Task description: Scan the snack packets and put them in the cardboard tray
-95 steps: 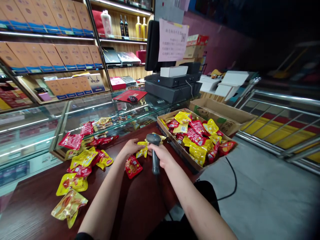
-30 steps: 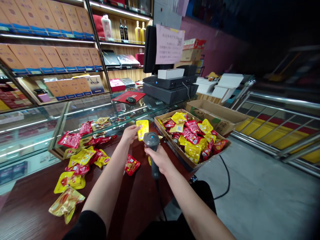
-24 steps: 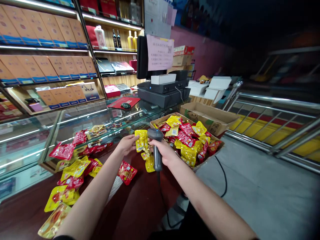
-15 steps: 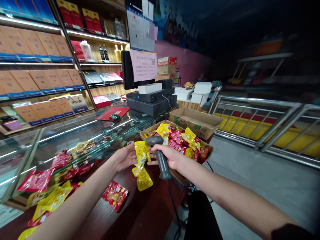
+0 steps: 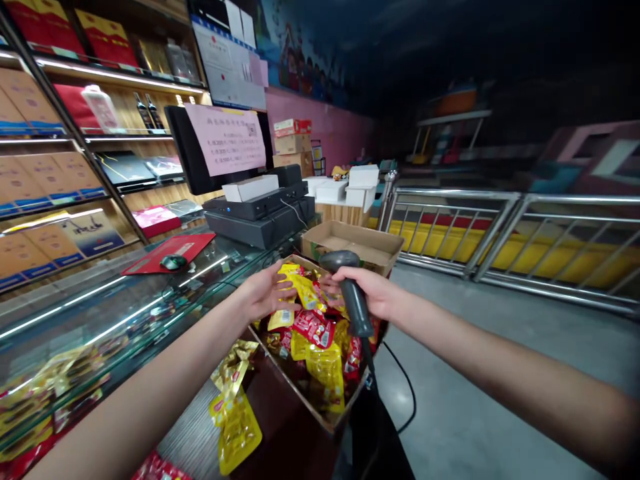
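Note:
In the head view my right hand [image 5: 367,290] grips a dark grey barcode scanner [image 5: 356,308], its cable hanging down from the handle. My left hand [image 5: 270,292] reaches over the box's far left side, fingers spread beside the yellow snack packets [image 5: 306,293]; whether it touches them I cannot tell. Below both hands the open cardboard box [image 5: 295,395] is full of red and yellow packets, a red packet [image 5: 314,327] among them. On the dark wooden counter left of the box lie a yellow packet [image 5: 239,433] and a gold wrapper packet [image 5: 234,365].
Behind the full box stands another cardboard box [image 5: 350,235]. A glass display counter [image 5: 125,313] runs along the left, with a mouse [image 5: 174,262] on a red mat. A monitor [image 5: 180,153] stands behind. Metal railings [image 5: 450,200] are at the right.
The view has swung right. Both hands have moved from above the counter to above the filled box, the scanner still in my right hand. The yellow packet between my hands now lies on the counter.

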A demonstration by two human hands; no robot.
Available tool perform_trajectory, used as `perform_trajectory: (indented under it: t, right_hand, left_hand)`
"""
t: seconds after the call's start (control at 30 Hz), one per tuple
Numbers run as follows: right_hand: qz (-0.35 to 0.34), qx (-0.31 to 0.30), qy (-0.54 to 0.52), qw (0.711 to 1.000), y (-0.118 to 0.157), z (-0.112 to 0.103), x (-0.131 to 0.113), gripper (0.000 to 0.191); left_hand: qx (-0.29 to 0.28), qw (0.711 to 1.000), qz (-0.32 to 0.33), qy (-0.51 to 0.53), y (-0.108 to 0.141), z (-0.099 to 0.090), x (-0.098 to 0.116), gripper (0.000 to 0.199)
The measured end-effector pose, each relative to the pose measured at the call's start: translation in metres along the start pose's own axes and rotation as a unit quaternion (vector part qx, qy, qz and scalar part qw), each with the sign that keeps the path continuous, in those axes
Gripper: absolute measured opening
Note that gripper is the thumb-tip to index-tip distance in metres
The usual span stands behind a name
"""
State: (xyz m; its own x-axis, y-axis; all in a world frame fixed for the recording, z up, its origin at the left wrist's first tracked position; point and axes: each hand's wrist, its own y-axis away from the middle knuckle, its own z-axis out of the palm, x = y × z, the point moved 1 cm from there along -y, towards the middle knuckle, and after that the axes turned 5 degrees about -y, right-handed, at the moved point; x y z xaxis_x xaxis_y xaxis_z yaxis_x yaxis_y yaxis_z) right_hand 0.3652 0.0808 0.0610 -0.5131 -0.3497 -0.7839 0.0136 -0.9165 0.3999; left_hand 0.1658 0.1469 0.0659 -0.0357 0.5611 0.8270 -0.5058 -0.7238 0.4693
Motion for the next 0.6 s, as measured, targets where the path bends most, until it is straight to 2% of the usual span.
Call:
perform_trajectory:
  t: [0.1,0.23,0.43,0.6]
  right_hand:
    - [-0.010,0.018,-0.002,1.000,0.003,-0.008,-0.006,0.012]
    - [0.007,0.003,-0.015,1.000,0.010,0.004,0.004,0.019]
    - [0.050,-0.047,0.010,0.998,0.026,0.056,0.046,0.016]
    - [0.075,-0.070,0.084,0.991,0.036,0.101,0.099,0.013]
  left_hand:
    - [0.021,1.000,0.001,-0.001,-0.001,-0.005,0.003,0.045]
    - [0.028,1.000,0.007,-0.005,0.020,-0.030,-0.003,0.049]
    - [0.078,0.996,0.007,0.043,0.080,-0.083,-0.027,0.049]
    - [0.130,0.988,0.013,0.086,0.131,-0.125,-0.055,0.056]
